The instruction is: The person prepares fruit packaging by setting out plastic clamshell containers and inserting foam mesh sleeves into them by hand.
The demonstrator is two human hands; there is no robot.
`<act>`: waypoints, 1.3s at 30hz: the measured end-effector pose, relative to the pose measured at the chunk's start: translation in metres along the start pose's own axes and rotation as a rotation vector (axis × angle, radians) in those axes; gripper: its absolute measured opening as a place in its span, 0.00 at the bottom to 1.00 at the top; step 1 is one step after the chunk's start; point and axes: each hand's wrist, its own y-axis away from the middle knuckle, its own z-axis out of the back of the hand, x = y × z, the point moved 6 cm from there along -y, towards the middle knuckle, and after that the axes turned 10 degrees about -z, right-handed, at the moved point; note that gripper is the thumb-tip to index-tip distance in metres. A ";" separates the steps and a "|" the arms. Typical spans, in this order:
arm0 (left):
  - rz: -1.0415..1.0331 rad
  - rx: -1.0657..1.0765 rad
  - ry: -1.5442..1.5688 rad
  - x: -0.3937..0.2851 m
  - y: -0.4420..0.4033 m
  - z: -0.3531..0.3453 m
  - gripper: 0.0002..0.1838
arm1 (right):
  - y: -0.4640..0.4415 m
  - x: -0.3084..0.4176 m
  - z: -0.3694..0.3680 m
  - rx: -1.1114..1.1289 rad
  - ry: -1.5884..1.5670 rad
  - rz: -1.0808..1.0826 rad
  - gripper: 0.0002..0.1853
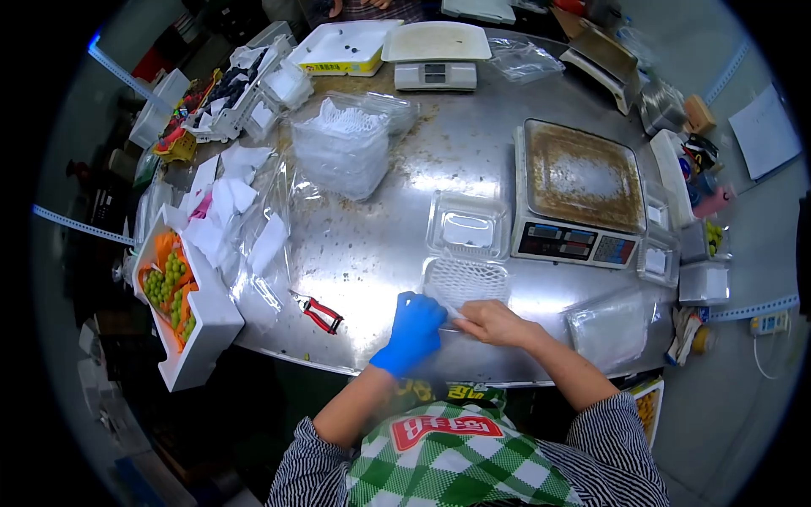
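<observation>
A blue glove covers my left hand (414,329), whose fingers are curled at the near left edge of a clear plastic tray (428,275) lined with white foam netting (469,280). My right hand (492,323) is bare and pinches a white piece of the netting or a sheet at the tray's near edge. Just beyond lies a second clear container (467,226), open. Red-handled snips (318,312) rest on the metal table (363,245) left of my blue glove. What my left fingers hold is too small to make out.
A scale (583,182) stands at right, another scale (435,63) at the back. A foam box (198,325) with green grapes (169,283) is at left. Bagged netting (342,148) lies back left, plastic bags (608,327) front right. A person's hands (359,7) show beyond the table.
</observation>
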 end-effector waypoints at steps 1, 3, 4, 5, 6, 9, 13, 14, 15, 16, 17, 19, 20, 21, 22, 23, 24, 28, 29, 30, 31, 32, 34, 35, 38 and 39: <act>0.023 -0.106 -0.003 -0.001 0.000 0.009 0.19 | -0.001 0.005 0.003 -0.032 -0.028 -0.004 0.16; 0.069 -0.322 -0.011 -0.005 0.001 0.025 0.29 | -0.003 0.012 0.009 -0.105 -0.066 -0.008 0.15; 0.178 -0.388 0.104 -0.001 0.003 0.024 0.34 | -0.004 0.016 0.012 -0.147 -0.078 -0.006 0.14; 0.287 -0.457 0.219 0.003 0.007 0.022 0.39 | -0.004 0.019 0.015 -0.187 -0.089 -0.002 0.14; 0.395 -0.526 0.334 0.008 0.014 0.020 0.44 | -0.004 0.018 0.020 -0.236 -0.148 -0.048 0.14; 0.470 -0.225 0.183 0.020 0.033 0.002 0.45 | 0.012 0.001 0.047 -0.393 -0.383 -0.219 0.13; 0.476 -0.213 0.136 0.038 0.057 -0.018 0.31 | 0.042 -0.015 0.116 -0.787 -0.968 0.042 0.17; 0.454 -0.271 0.172 0.040 0.060 -0.018 0.29 | 0.047 -0.014 0.128 -0.735 -1.300 0.092 0.18; 0.468 -0.310 0.197 0.039 0.060 -0.014 0.24 | 0.051 -0.016 0.139 -0.733 -1.295 0.227 0.23; 0.468 -0.296 0.196 0.039 0.059 -0.013 0.23 | 0.055 -0.022 0.141 -0.761 -1.333 0.216 0.24; 0.467 -0.283 0.198 0.038 0.060 -0.012 0.22 | 0.061 -0.027 0.144 -0.790 -1.368 0.203 0.24; 0.452 -0.257 0.160 0.037 0.061 -0.007 0.20 | 0.065 -0.024 0.147 -0.815 -1.426 0.243 0.25; 0.441 -0.229 0.176 0.037 0.061 -0.006 0.20 | 0.065 -0.026 0.145 -0.844 -1.461 0.222 0.25; 0.431 -0.198 0.189 0.039 0.062 -0.006 0.19 | 0.064 -0.028 0.141 -0.873 -1.500 0.202 0.25; 0.421 -0.167 0.199 0.041 0.064 -0.005 0.19 | 0.061 -0.028 0.138 -0.900 -1.542 0.183 0.26; 0.402 -0.156 0.205 0.043 0.066 -0.003 0.18 | 0.056 -0.023 0.137 -0.853 -1.549 0.220 0.26; 0.372 -0.157 0.227 0.044 0.068 -0.004 0.18 | 0.053 -0.019 0.137 -0.883 -1.594 0.222 0.26; 0.279 -0.147 0.274 0.052 0.077 -0.003 0.17 | 0.030 0.013 0.146 -0.971 -1.700 0.252 0.31; 0.270 -0.174 0.293 0.053 0.081 -0.004 0.17 | 0.022 0.022 0.150 -0.984 -1.707 0.264 0.32; 0.264 -0.201 0.310 0.056 0.083 -0.004 0.17 | 0.015 0.030 0.158 -0.966 -1.621 0.314 0.33; 0.229 -0.223 0.274 0.052 0.083 0.010 0.17 | 0.011 0.036 0.167 -0.947 -1.538 0.361 0.34; 0.236 -0.259 0.286 0.051 0.086 0.020 0.18 | 0.003 0.045 0.172 -0.926 -1.457 0.406 0.34; 0.247 -0.328 0.308 0.054 0.094 0.036 0.18 | -0.019 0.074 0.187 -1.013 -1.300 0.298 0.26; 0.232 -0.343 0.276 0.056 0.099 0.042 0.18 | -0.026 0.078 0.194 -1.101 -1.092 0.198 0.23; 0.268 -0.355 0.338 0.071 0.122 0.048 0.18 | -0.089 0.164 0.215 -1.167 -0.369 0.193 0.11; 0.272 -0.390 0.313 0.074 0.127 0.055 0.16 | -0.119 0.183 0.214 -1.135 -0.279 0.185 0.11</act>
